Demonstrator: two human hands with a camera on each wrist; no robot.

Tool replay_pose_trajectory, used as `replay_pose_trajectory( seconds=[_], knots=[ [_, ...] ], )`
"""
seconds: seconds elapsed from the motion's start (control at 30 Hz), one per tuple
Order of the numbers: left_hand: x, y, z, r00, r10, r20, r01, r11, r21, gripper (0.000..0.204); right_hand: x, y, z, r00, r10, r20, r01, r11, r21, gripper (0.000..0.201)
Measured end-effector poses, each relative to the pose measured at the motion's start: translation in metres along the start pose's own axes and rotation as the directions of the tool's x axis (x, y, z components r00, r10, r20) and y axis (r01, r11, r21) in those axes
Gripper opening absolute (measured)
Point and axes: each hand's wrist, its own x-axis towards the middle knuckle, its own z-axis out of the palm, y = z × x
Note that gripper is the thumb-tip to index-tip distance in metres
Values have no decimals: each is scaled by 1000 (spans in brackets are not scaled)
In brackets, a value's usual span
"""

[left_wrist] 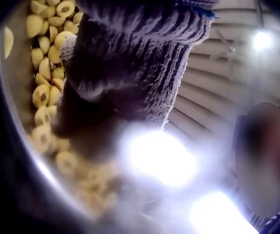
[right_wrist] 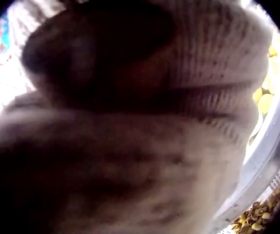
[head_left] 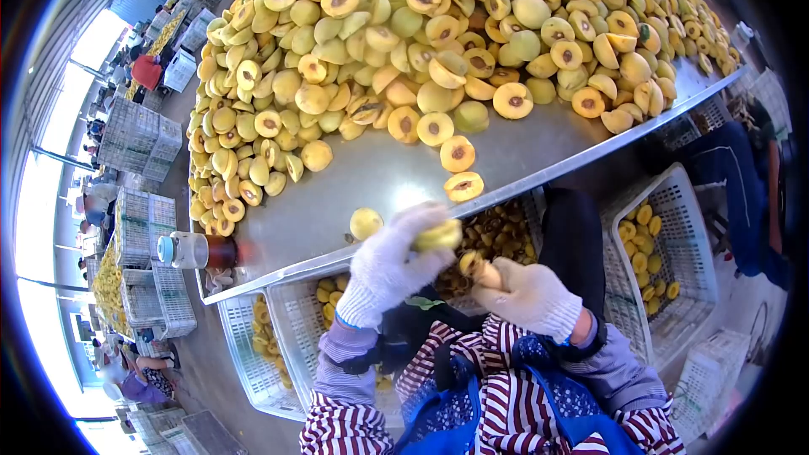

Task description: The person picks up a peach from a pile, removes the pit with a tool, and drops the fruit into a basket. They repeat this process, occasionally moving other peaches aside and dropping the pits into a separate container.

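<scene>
In the head view my left hand, in a white knit glove, holds a yellow-green peach half just off the table's front edge. My right hand, also gloved, grips a short pitting tool with a pale tan handle; motion blurs its tip, which points toward the fruit. Halved yellow peaches are heaped across the metal table, several with brown centres facing up. One lone peach half lies near the edge beside my left hand. Glove fabric fills much of both wrist views, hiding the fingers' work.
Beneath the edge, a crate holds brown pits and scraps. White plastic crates with peach halves stand at left, another crate at right. A jar of dark liquid sits at the table's left corner. People and stacked crates fill the background.
</scene>
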Motion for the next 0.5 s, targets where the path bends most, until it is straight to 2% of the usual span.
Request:
replay_pose_trajectory(
  seconds=[0.03, 0.07, 0.1, 0.17, 0.2, 0.23, 0.3, 0.4, 0.43, 0.47, 0.5],
  knots=[
    [-3, -15, 2, 995, 0, -97, -3, 999, -37, 51, -3, 5, 2, 996, -12, -91, 18, 998, 60, 45],
    [-8, -21, -2, 988, 96, -123, -96, 995, 5, 52, -3, 8, 6, 982, -31, -186, 63, 983, 172, 35],
    [-10, -21, -6, 971, 192, -140, -187, 981, 48, 54, -2, 7, 4, 993, 8, -120, 33, 940, 339, 33],
    [-15, -10, -3, 954, 278, -112, -267, 958, 107, 57, -4, -2, -3, 998, 55, 36, -65, 774, 629, 28],
    [-16, 1, -2, 940, 323, -106, -308, 941, 137, 59, -11, -17, -12, 989, 96, 112, -147, 599, 787, 28],
    [-17, 10, -2, 939, 331, -90, -324, 942, 84, 59, -10, -18, -11, 992, 87, 90, -124, 575, 809, 29],
    [-20, 19, 4, 897, 431, -100, -421, 901, 109, 60, -9, -15, -7, 996, 77, 45, -78, 517, 852, 30],
    [-21, 16, 18, 877, 450, -169, -459, 889, -10, 77, -5, -6, 2, 998, -7, 60, -53, 388, 920, 31],
    [-24, 17, 31, 912, 296, -283, -366, 900, -238, 73, -5, -7, 4, 997, -37, 66, -49, 351, 935, 30],
    [-27, 18, 48, 928, 118, -353, -282, 842, -461, 70, -9, -13, 4, 997, -83, -6, 35, 362, 932, 32],
    [-28, 20, 58, 925, -73, -373, -209, 720, -661, 66, -10, -11, 5, 996, -90, 2, 28, 324, 946, 33]
  ],
)
